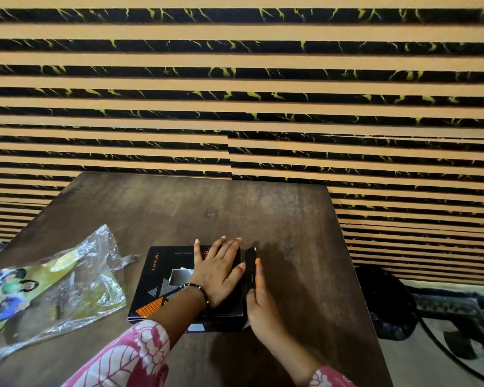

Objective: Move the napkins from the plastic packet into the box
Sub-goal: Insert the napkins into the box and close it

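1. Box [176, 286]: black, flat, orange print, lying near the front edge of the dark wooden surface [263, 208]. Long axis seems to run away from the person, though the wide lens makes this uncertain. A cut-out window in the lid shows something white, probably napkins [183, 270].
2. Left hand [220, 270]: palm down, fingers straight and spread, pressing flat on the right half of the lid. Nothing gripped.
3. Right hand [259, 300]: set edge-on just beside the box's right side, fingers straight, resting against a narrow black end flap [250, 268] that stands up there. Cannot tell whether the thumb pinches the flap; it reads as a push, not a grasp.
4. Plastic packet [56, 286]: clear and yellow-green, crumpled, lying flat well to the left of the box and apart from both hands. Looks emptied; no napkins visible inside.
5. Judgement: transfer appears done, closing in progress.
6. Key relation: the flap lies on the box's right end, directly against the right hand, with the left hand holding the lid steady from above. The right hand is nearer and would fold the flap leftward into the box; the left must keep the box from sliding.
7. Risk: the light box skidding left under the push.
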Action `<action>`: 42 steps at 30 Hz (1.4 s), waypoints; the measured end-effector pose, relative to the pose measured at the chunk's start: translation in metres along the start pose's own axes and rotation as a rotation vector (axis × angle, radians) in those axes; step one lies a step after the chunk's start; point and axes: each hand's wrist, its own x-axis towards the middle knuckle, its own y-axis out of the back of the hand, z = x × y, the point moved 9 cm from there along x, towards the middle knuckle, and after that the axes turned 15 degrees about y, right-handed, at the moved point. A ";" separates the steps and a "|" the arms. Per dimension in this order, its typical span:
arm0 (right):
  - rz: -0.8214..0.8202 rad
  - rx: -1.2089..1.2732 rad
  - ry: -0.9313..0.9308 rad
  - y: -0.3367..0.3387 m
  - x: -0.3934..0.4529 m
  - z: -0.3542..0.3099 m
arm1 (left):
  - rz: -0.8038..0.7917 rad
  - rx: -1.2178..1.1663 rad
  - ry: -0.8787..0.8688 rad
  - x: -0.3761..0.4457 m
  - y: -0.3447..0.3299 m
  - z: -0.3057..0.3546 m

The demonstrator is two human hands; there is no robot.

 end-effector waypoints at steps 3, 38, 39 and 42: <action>-0.061 -0.074 0.038 -0.007 0.001 -0.008 | -0.002 -0.066 0.018 0.002 0.002 -0.003; 0.160 0.519 -0.104 -0.029 -0.006 0.002 | 0.043 -0.663 0.307 -0.041 0.029 -0.155; 0.175 0.530 -0.100 -0.026 -0.007 0.003 | 0.028 -0.748 0.332 -0.043 0.028 -0.159; 0.252 0.587 -0.099 -0.020 -0.011 0.007 | -0.026 -1.028 0.435 -0.051 0.013 -0.174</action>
